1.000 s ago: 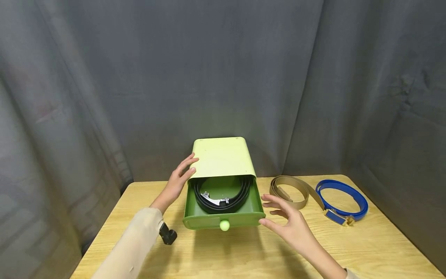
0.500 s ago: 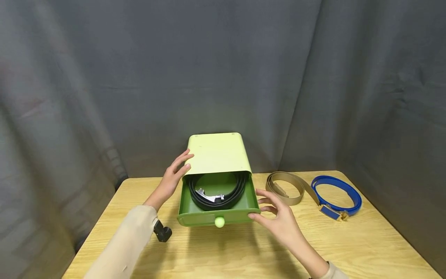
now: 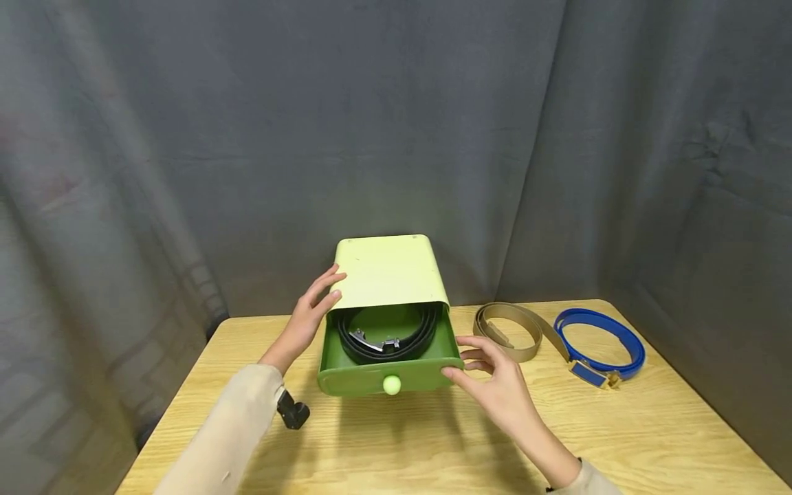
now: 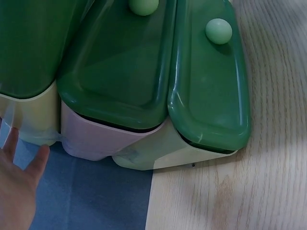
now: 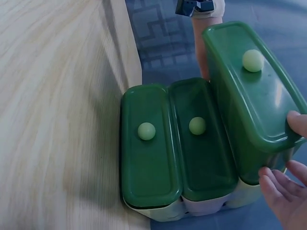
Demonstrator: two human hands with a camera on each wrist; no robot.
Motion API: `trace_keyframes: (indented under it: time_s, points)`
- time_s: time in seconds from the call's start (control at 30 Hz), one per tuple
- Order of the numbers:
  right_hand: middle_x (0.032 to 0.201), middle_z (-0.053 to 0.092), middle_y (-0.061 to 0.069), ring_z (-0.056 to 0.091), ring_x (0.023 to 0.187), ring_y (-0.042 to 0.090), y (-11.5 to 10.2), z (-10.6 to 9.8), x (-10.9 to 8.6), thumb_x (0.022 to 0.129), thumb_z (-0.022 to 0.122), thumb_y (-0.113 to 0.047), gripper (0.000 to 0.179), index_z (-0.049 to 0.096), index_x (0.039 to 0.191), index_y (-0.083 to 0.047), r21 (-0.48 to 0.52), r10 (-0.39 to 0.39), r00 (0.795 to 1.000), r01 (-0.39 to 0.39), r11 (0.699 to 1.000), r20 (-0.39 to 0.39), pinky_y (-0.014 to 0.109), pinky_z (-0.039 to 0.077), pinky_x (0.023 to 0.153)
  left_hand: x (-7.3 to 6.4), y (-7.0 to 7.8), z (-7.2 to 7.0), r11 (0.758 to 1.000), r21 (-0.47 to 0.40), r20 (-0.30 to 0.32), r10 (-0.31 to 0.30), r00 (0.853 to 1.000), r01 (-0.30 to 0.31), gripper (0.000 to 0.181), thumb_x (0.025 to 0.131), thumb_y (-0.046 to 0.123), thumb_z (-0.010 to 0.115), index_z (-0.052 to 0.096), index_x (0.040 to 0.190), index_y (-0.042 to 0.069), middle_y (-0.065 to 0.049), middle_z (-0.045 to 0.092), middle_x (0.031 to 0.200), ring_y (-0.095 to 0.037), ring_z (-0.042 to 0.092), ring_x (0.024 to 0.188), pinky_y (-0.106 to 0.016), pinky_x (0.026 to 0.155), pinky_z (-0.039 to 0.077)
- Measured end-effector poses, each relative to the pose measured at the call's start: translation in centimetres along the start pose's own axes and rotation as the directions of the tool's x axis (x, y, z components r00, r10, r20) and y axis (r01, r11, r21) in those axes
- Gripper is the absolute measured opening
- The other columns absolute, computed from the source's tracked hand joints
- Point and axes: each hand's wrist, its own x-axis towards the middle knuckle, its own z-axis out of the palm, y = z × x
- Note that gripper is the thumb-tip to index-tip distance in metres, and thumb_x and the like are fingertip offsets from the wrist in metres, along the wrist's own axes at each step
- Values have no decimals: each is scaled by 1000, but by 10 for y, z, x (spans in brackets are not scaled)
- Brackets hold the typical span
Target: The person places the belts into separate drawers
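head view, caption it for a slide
Left hand on drawer cabinet, right hand holding its open top drawer, coiled black belt inside.

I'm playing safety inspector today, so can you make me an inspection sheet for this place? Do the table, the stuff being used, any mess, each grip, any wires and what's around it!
Surface: pale wood-grain table.
Job's things: light green cabinet; top drawer pulled partly out, black belt coiled inside with a silver buckle; two lower drawers look closed.
Clutter: tan belt and blue belt, lying coiled on the right.
Grips: left grip rests its fingers on the cabinet's left side; right grip holds the top drawer's front corner, thumb on the front.
Cables: nothing seen.
Surroundings: dark grey curtain behind and on both sides.
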Motion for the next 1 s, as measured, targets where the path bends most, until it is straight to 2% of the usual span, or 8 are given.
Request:
trace_keyframes:
  time_s: [0.07,0.17,0.27,0.4,0.67,0.73,0.9,1.0]
  points:
    - [113,67,6,65,91,12,-1,2,2,76,87,-9,45,69,117,-6,-8,13,1000,-13,1000,-4,32,56,81,0,1,-1,1000,-10,1,-17,1000,17,42,107,19,45,46,147,9,-1,20,163,-23,9,150,-62,115,11]
    - [115,66,7,65,93,17,1,5,7,77,86,-11,45,68,117,-5,-11,31,999,-32,999,-13,32,55,81,-4,12,-1,999,-22,9,-38,999,38,43,107,16,45,44,148,4,-6,18,164,-26,7,150,-62,115,12]
    - [116,65,8,65,95,20,3,11,14,78,86,-11,45,67,118,-5,-20,31,999,-32,999,-26,33,55,83,-6,12,-3,999,-13,7,-44,999,44,43,107,18,45,45,147,5,-4,18,164,-26,8,150,-62,115,14]
    - [116,66,9,66,95,21,5,18,24,78,85,-11,44,66,118,-4,-18,13,999,-13,1000,-45,31,55,82,-5,0,-8,1000,4,-8,-27,1000,27,42,107,24,46,47,147,12,3,21,163,-20,9,150,-61,115,14]
    - [115,67,9,64,94,16,11,26,35,77,86,-13,46,65,118,-4,18,-14,995,16,1000,-98,28,54,81,-6,0,-9,999,12,-15,-35,999,35,42,107,22,47,48,147,12,3,21,163,-20,9,150,-61,116,13]
    - [112,67,8,64,93,15,13,26,38,77,87,-12,47,65,117,-4,15,-21,993,23,1000,-120,28,54,81,-5,5,-8,999,5,-3,-43,999,43,42,107,21,46,47,148,11,2,20,163,-21,8,150,-61,116,13]
    - [109,65,12,61,94,16,16,26,45,77,86,-10,49,63,118,-2,12,-36,985,38,999,-167,31,53,84,-8,27,-2,998,-19,23,-66,998,67,44,107,19,45,43,149,4,-6,17,164,-27,7,151,-62,115,15]
    - [112,63,12,60,97,17,18,25,48,78,86,-10,50,61,120,-1,27,-20,985,25,999,-172,33,51,86,-7,32,0,997,-14,31,-69,997,69,45,107,18,43,41,149,2,-9,16,164,-30,7,150,-63,114,16]
